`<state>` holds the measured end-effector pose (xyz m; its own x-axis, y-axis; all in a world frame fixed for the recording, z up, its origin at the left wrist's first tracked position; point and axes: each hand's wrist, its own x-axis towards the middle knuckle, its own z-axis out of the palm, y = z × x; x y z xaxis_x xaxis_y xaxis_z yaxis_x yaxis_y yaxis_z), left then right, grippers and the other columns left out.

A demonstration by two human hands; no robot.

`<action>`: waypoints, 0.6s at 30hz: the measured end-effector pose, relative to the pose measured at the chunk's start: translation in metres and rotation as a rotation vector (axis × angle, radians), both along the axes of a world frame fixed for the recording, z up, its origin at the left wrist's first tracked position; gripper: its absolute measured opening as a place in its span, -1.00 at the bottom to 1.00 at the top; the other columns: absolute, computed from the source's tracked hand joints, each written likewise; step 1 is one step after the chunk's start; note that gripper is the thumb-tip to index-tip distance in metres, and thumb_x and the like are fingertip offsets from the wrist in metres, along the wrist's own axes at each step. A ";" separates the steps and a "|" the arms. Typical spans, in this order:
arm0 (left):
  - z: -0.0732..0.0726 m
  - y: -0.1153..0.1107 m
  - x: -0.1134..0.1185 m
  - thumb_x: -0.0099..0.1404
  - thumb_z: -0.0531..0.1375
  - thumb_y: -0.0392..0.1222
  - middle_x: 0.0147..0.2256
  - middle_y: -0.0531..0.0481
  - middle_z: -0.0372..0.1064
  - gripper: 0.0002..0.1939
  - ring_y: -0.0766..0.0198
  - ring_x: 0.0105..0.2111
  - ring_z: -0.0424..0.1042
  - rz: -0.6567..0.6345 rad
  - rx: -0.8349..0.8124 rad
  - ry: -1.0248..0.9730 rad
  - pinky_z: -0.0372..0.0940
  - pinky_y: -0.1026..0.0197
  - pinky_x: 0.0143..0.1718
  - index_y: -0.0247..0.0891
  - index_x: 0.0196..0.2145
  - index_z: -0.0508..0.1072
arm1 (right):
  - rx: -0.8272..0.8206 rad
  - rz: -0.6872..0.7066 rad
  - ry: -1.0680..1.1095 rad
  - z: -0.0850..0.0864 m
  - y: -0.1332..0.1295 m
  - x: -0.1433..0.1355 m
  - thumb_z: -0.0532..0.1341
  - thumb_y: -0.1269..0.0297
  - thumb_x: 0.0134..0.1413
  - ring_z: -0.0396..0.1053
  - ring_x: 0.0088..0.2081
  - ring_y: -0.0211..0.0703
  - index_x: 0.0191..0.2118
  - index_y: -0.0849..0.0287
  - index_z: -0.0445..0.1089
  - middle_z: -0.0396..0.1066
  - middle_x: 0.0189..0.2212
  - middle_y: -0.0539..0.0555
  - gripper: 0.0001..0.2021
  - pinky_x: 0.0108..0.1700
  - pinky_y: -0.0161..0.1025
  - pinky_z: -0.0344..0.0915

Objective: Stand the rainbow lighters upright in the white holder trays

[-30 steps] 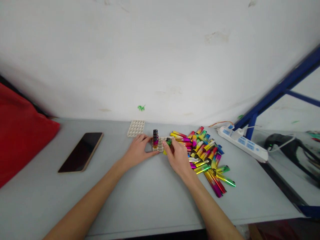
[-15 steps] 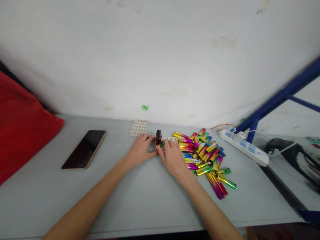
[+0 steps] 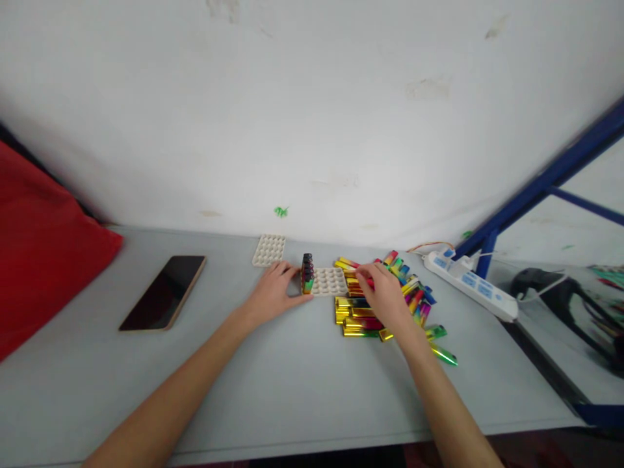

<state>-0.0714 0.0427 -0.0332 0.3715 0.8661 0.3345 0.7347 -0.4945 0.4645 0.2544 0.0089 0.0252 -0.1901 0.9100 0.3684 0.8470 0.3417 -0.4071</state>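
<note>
A light tray (image 3: 329,281) with rows of round hollows lies on the table. Along its left edge stands a row of lighters (image 3: 307,274) with dark tops. My left hand (image 3: 275,289) rests beside that row, thumb and fingers apart around the tray's left end. My right hand (image 3: 383,291) is over a heap of shiny multicoloured lighters (image 3: 361,322) to the right of the tray. Its thumb and fingertips are pinched together at the heap's left part; whether a lighter is between them is too small to make out.
Another light tray (image 3: 269,251) lies near the wall. A dark phone-like device (image 3: 164,292) is at the left, beside red cloth (image 3: 49,240). A white power strip (image 3: 470,286) and blue metal frame (image 3: 546,185) stand at the right.
My right hand has moved right from the tray to the heap, uncovering the tray's hollows. Some lighters at the heap's left side lie differently. My left hand has stayed in place.
</note>
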 end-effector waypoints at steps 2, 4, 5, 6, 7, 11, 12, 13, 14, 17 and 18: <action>-0.001 0.001 0.000 0.43 0.53 0.43 0.06 -0.19 0.61 -0.34 -0.24 0.13 0.58 0.005 -0.007 0.004 0.49 -0.22 0.31 -0.14 0.18 0.73 | -0.044 -0.003 -0.062 0.006 0.013 0.017 0.23 0.41 0.62 0.67 0.22 0.19 0.18 0.19 0.71 0.74 0.15 0.33 -0.72 0.39 0.10 0.51; -0.001 0.002 -0.001 0.42 0.53 0.44 0.06 -0.19 0.61 -0.33 -0.24 0.13 0.58 0.011 -0.007 0.005 0.49 -0.21 0.30 -0.14 0.18 0.73 | -0.115 0.034 -0.137 0.010 0.023 0.026 0.27 0.47 0.57 0.68 0.23 0.18 0.24 0.21 0.72 0.75 0.18 0.33 -0.67 0.39 0.09 0.51; -0.002 0.003 -0.001 0.42 0.53 0.44 0.06 -0.19 0.61 -0.33 -0.24 0.13 0.58 0.012 -0.006 0.005 0.49 -0.21 0.30 -0.13 0.18 0.73 | -0.150 0.053 -0.171 0.011 0.026 0.027 0.27 0.48 0.57 0.69 0.21 0.17 0.27 0.21 0.73 0.76 0.18 0.33 -0.65 0.37 0.07 0.52; -0.002 0.003 -0.001 0.42 0.53 0.45 0.05 -0.19 0.61 -0.32 -0.24 0.12 0.58 0.011 -0.005 0.005 0.49 -0.21 0.30 -0.13 0.18 0.73 | -0.177 0.063 -0.199 0.011 0.029 0.028 0.27 0.48 0.58 0.70 0.18 0.16 0.29 0.21 0.73 0.77 0.16 0.33 -0.64 0.34 0.06 0.54; -0.002 0.003 -0.001 0.42 0.52 0.46 0.05 -0.19 0.61 -0.32 -0.24 0.12 0.58 0.008 -0.004 0.004 0.50 -0.21 0.29 -0.14 0.17 0.73 | -0.195 0.064 -0.218 0.011 0.031 0.028 0.28 0.47 0.59 0.71 0.14 0.15 0.31 0.22 0.73 0.77 0.15 0.33 -0.63 0.31 0.04 0.54; -0.001 0.004 -0.002 0.41 0.52 0.46 0.04 -0.17 0.62 -0.33 -0.22 0.10 0.59 -0.006 -0.016 -0.012 0.52 -0.20 0.27 -0.13 0.16 0.73 | -0.185 0.067 -0.168 0.010 0.035 0.029 0.31 0.45 0.58 0.69 0.13 0.14 0.22 0.24 0.76 0.77 0.09 0.34 -0.70 0.33 0.03 0.51; 0.000 0.004 -0.003 0.40 0.53 0.45 0.04 -0.17 0.62 -0.33 -0.22 0.09 0.60 -0.010 -0.023 -0.018 0.52 -0.19 0.26 -0.13 0.15 0.73 | -0.164 0.069 -0.110 0.009 0.035 0.030 0.32 0.45 0.56 0.69 0.14 0.14 0.18 0.23 0.77 0.77 0.08 0.33 -0.72 0.34 0.03 0.50; 0.001 0.004 -0.003 0.39 0.54 0.43 0.04 -0.17 0.63 -0.34 -0.21 0.08 0.61 -0.014 -0.031 -0.025 0.53 -0.18 0.25 -0.13 0.15 0.73 | -0.140 0.067 -0.034 0.008 0.035 0.031 0.32 0.44 0.55 0.68 0.15 0.14 0.14 0.22 0.78 0.77 0.08 0.32 -0.73 0.35 0.05 0.50; 0.002 0.004 -0.004 0.37 0.55 0.41 0.04 -0.17 0.63 -0.35 -0.21 0.08 0.62 -0.018 -0.040 -0.031 0.54 -0.18 0.24 -0.13 0.14 0.74 | -0.116 0.059 0.060 0.007 0.035 0.031 0.33 0.40 0.54 0.68 0.13 0.13 0.12 0.21 0.78 0.77 0.08 0.31 -0.75 0.34 0.06 0.50; 0.009 0.004 -0.008 0.33 0.59 0.36 0.04 -0.18 0.65 -0.38 -0.20 0.07 0.64 -0.035 -0.065 -0.046 0.55 -0.15 0.22 -0.13 0.11 0.74 | -0.105 0.009 0.446 0.005 0.034 0.023 0.43 0.14 0.47 0.67 -0.07 0.09 0.07 0.15 0.77 0.77 0.01 0.23 -0.74 0.18 0.06 0.57; 0.012 0.003 -0.009 0.31 0.59 0.36 0.03 -0.17 0.65 -0.38 -0.19 0.06 0.64 -0.041 -0.077 -0.047 0.56 -0.13 0.21 -0.14 0.09 0.74 | -0.124 -0.005 0.592 0.006 0.034 0.017 0.49 0.02 0.40 0.64 -0.14 0.06 0.07 0.13 0.77 0.77 -0.04 0.19 -0.68 0.09 0.04 0.58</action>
